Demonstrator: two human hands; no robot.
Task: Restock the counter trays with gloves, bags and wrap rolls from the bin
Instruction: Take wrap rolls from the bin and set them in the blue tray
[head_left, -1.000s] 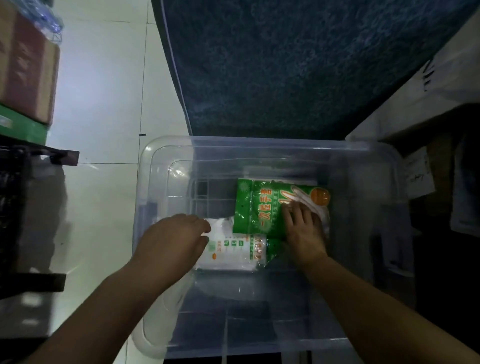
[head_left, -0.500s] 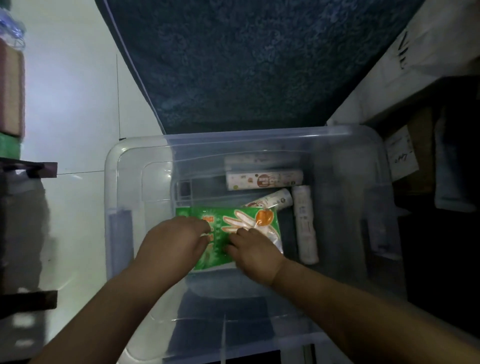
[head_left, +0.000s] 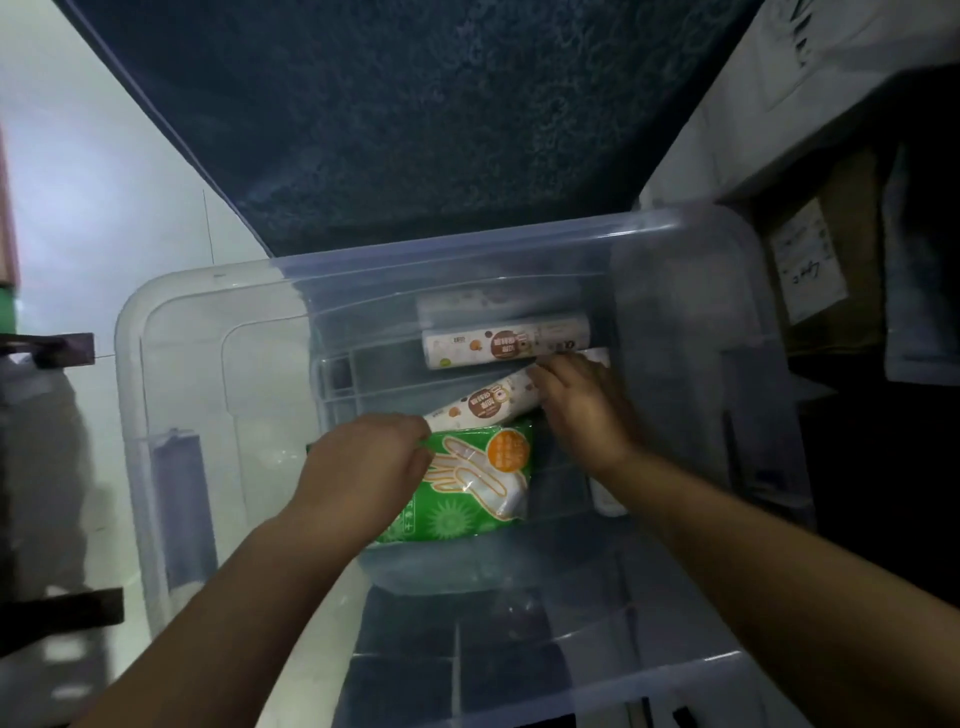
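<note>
- While left hand (head_left: 363, 467) pinches glove pack (head_left: 467, 483) by its edge inside bin (head_left: 171, 364), right hand (head_left: 582, 405) is free for rolls.
- It covers tilted wrap roll (head_left: 483, 402) at its end, likely next pick; can't tell if fingers have closed.

No words read clearly: the flat wrap roll (head_left: 506, 343) and the tilted wrap roll (head_left: 483, 402) carry brown Chinese signs, the green glove pack (head_left: 467, 483) has an orange dot of tiny print (too blurry), and the paper label (head_left: 808, 260) on a box (head_left: 852, 171) has a scribble.
</note>
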